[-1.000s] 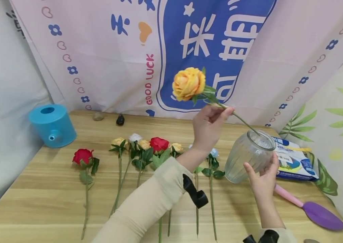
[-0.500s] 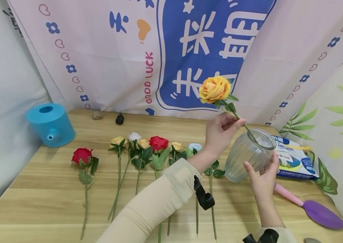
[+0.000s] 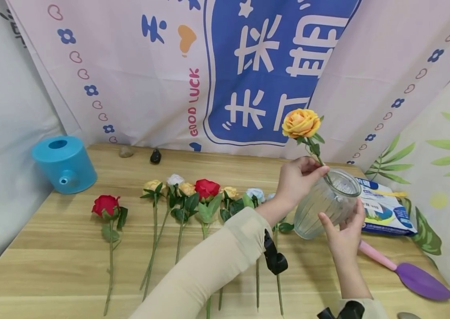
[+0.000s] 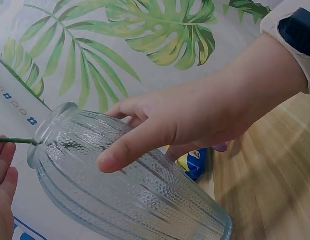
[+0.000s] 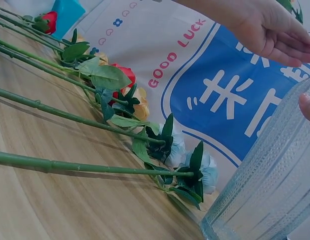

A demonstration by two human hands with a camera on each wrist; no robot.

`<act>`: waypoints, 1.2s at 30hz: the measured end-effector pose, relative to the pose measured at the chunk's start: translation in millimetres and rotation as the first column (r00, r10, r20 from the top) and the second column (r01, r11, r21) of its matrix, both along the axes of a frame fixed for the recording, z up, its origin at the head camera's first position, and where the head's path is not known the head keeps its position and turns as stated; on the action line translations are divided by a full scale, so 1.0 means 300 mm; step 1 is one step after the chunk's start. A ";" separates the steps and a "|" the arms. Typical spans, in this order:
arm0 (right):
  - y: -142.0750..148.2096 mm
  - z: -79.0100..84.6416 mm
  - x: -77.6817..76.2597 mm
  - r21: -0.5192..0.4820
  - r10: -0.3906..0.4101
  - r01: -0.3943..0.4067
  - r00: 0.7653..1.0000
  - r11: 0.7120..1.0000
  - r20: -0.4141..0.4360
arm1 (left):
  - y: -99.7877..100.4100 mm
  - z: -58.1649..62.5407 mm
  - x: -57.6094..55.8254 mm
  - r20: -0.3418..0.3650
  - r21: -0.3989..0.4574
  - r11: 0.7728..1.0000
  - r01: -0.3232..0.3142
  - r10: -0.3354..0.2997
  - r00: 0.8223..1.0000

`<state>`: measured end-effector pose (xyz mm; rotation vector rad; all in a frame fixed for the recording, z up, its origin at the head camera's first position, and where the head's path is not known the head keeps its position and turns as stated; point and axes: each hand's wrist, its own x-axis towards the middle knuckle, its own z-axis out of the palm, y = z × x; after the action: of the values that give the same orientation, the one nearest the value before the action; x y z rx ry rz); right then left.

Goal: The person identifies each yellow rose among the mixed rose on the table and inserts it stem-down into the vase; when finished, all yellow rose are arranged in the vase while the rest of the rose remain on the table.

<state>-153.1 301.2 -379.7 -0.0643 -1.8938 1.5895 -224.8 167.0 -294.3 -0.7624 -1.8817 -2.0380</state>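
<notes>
A yellow artificial rose [image 3: 301, 123] stands tilted above the ribbed glass vase [image 3: 320, 208], its lower stem inside the mouth. My left hand [image 3: 298, 181] pinches the stem between thumb and fingers just above the rim. The left wrist view also shows the green stem [image 4: 17, 140] entering the mouth. My right hand [image 3: 344, 232] grips the side of the vase, which leans to the right over the table; in the left wrist view that hand [image 4: 170, 122] has its thumb along the glass. How deep the stem reaches is hard to see through the textured glass.
Several artificial roses lie in a row, including red [image 3: 207, 189] and pale blue [image 5: 207, 172] ones; a separate red rose [image 3: 106, 206] lies left. A blue watering can [image 3: 65, 164], dark stone [image 3: 155, 156], blue-white packet [image 3: 386, 208] and purple-and-pink spade [image 3: 424, 281] surround them.
My left hand has moved right and down with the yellow rose. The stem has slid further into the vase and become more upright. The right hand and vase have barely moved.
</notes>
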 end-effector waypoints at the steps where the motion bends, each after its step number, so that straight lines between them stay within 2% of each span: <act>1: -0.002 0.000 0.000 0.002 -0.002 0.002 1.000 1.000 0.001 | 0.002 -0.002 -0.001 0.007 -0.004 1.000 -0.003 0.003 1.000; 8: -0.003 -0.003 -0.003 0.003 -0.006 0.006 1.000 1.000 -0.019 | 0.027 -0.003 0.002 0.054 -0.051 0.998 0.034 -0.031 0.998; 14: 0.001 -0.005 -0.005 0.005 -0.009 0.009 1.000 1.000 -0.015 | 0.039 -0.003 0.007 0.016 -0.179 0.984 -0.016 0.019 1.000; 20: 0.000 -0.007 -0.004 0.009 -0.008 0.008 1.000 1.000 -0.006 | 0.037 -0.009 0.005 0.034 -0.286 0.958 -0.023 0.034 0.999; 25: -0.003 -0.005 -0.004 0.013 -0.008 0.008 1.000 1.000 -0.016 | 0.039 -0.009 -0.003 0.046 -0.301 0.954 -0.004 0.018 0.999; 30: -0.007 -0.004 -0.003 0.019 -0.011 0.012 0.999 1.000 -0.030 | 0.035 -0.013 -0.013 0.017 -0.319 0.948 0.006 -0.001 1.000; 33: -0.006 -0.004 -0.004 0.017 -0.013 0.014 0.999 1.000 -0.044 | 0.032 -0.026 -0.012 0.082 -0.295 0.955 0.037 -0.013 0.997; 36: -0.004 -0.007 -0.007 0.019 -0.006 0.007 0.999 1.000 -0.052 | 0.027 -0.046 -0.007 0.165 -0.249 0.967 0.064 -0.023 0.986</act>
<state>-155.1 299.9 -381.7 -0.0210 -1.8669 1.5541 -227.0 175.1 -308.1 -0.7214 -2.2678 -1.9598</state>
